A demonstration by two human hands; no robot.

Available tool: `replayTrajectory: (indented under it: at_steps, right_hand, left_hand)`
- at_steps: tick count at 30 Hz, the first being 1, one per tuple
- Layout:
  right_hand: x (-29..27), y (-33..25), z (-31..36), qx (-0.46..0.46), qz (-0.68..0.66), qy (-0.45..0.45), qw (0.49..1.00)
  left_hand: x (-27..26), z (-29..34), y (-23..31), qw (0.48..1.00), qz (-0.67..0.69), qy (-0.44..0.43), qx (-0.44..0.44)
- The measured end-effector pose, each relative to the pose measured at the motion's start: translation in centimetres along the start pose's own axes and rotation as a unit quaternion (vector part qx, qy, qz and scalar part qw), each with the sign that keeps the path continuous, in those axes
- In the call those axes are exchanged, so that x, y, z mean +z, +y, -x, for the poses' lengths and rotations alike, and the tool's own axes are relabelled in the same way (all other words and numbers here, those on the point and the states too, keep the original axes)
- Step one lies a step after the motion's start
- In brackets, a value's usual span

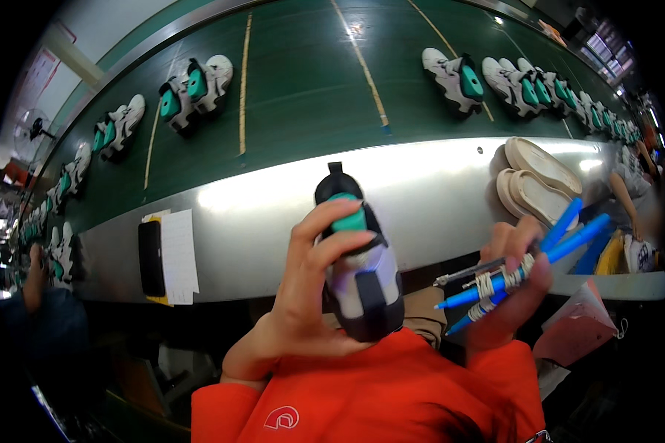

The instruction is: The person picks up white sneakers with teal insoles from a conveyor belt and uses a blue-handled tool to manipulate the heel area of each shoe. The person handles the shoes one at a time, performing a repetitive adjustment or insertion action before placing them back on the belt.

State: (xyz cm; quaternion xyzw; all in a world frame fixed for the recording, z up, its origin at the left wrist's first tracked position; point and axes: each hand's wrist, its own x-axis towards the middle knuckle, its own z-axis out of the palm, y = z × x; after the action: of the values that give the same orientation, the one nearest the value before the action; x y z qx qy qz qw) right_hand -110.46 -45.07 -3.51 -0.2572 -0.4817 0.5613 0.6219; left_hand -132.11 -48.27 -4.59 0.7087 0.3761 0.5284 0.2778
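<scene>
In front of my chest, my left hand (314,273) grips a shoe (366,273) with a black heel loop, a teal patch and a pale, dark-striped body. Its fingers curl over the teal part and the thumb lies along the near end. To the right, my right hand (513,273) is closed round a bundle of blue pens (561,247) wound with pale string or rubber bands. A thin metal-tipped tool (462,277) sticks out of the same bundle. Shoe and pens are held apart, above the front edge of the steel ledge (258,214).
A green conveyor belt (303,81) carries white, black and teal shoes (454,77) along the far side. On the ledge lie cream soles (539,173) at right, and a black phone (151,258) with white paper (179,255) at left. Other people's arms show at both edges.
</scene>
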Motion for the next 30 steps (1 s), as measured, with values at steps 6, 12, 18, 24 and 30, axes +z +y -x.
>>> replayTrajectory:
  at_steps: [6, 12, 18, 24, 30]
  right_hand:
    - [3.7, -1.2, 0.3, 0.012, 0.019, -0.091, 0.996]
    - [4.4, -0.2, 0.0, -0.012, 0.02, -0.132, 0.991]
    - [5.0, 0.1, -0.2, -0.021, -0.01, -0.158, 0.987]
    - [4.7, 0.6, -0.8, -0.006, -0.025, -0.202, 0.979]
    - [5.5, 0.2, -0.6, -0.008, -0.014, -0.177, 0.984]
  left_hand:
    - [-0.5, -0.1, 0.0, 0.999, 0.009, 0.037, -0.007]
    - [-1.1, 0.3, -0.2, 0.999, -0.013, 0.034, 0.006]
    - [-1.6, 0.1, -0.1, 1.0, -0.008, 0.021, 0.012]
    - [-2.0, 0.3, -0.3, 1.0, 0.006, 0.023, 0.006]
    - [-2.3, 0.2, -0.1, 1.0, 0.01, 0.025, 0.003]
